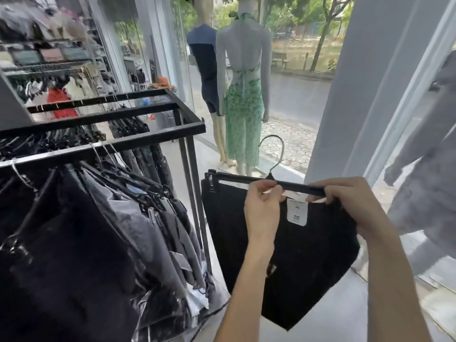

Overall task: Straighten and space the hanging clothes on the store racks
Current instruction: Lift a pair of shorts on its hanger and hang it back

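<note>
Black metal rack (158, 131) with several parallel rails at stepped heights. The front rail carries dark and grey garments (118, 218) on hangers, packed close and touching, some with lower ends in clear plastic wrap (158, 309). A rail behind carries dark trousers (153, 161), likewise bunched. The rack legs stand on a pale floor (320, 324).

2 bare forearms reach up from below, roughly side by side; left hand (262, 208) has fingers (261, 187) curled, pinching the hanger (296, 186) bar near its middle; right hand (350, 206) pinches the same bar further right
</note>
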